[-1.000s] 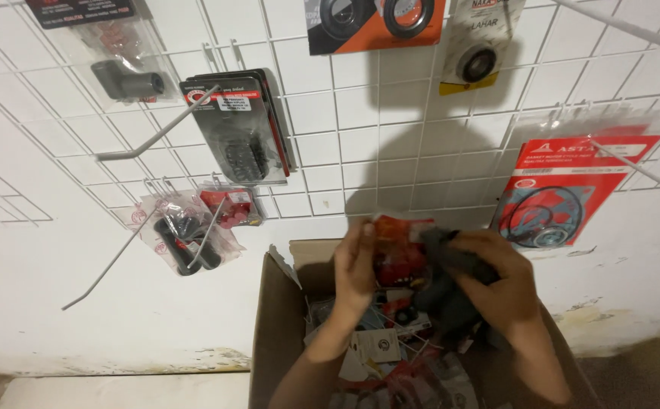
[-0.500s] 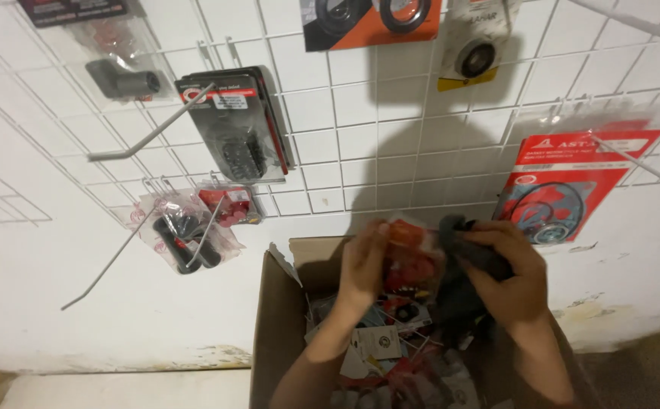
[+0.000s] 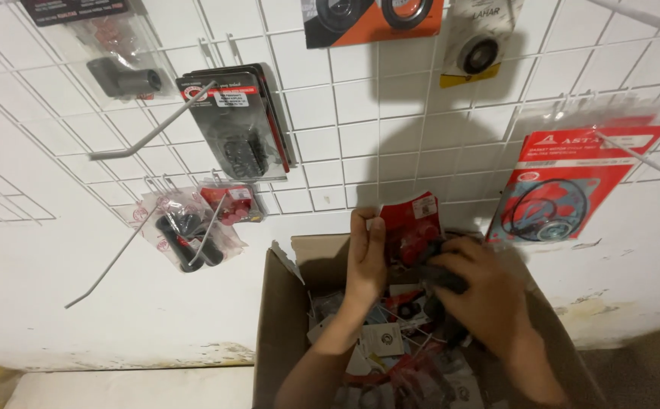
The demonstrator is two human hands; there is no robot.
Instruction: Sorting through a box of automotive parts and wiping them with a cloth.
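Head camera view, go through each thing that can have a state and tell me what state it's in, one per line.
Cardboard box: open, flaps up, full of packets.
Red packet: held upright over the box by both hands.
Left hand: gripping the packet's left edge.
Right hand: closed on the packet's dark lower part.
Black packets: hanging on a hook.
Gasket packet: hanging on the grid.
Bare hook: empty.

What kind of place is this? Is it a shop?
Probably a small spare-parts shop or its stockroom. A white wire grid wall holds hanging packets, such as a red gasket packet and black rubber grips. Below it, a cardboard box is full of more packets.
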